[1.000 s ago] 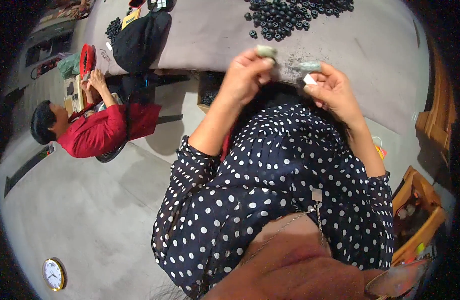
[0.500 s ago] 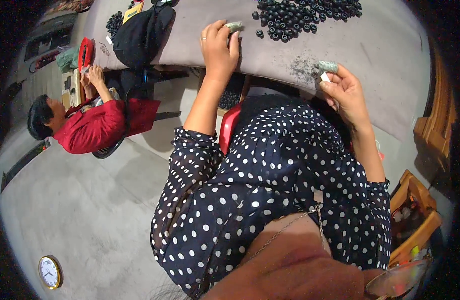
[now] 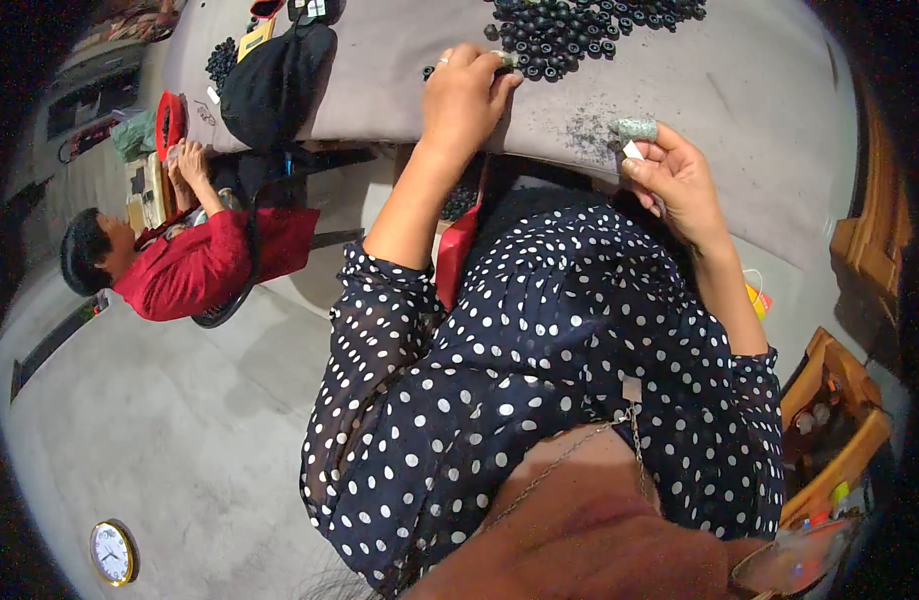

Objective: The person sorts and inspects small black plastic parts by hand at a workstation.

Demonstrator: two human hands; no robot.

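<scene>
Currently, at the top centre of the frame, the left hand [image 3: 464, 95] is at the edge of the black parts [image 3: 569, 38] on the table [image 3: 389, 90]; whether its fingers grip one, I cannot tell. Right of centre, the right hand [image 3: 679, 185] clamps a white piece [image 3: 632, 150] between thumb and fingers.

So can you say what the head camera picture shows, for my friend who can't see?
Seen from above, a person's left hand is beside a pile of small black round parts on a grey table, while the right hand holds a small white piece. Over to the left sits another person in red.
</scene>
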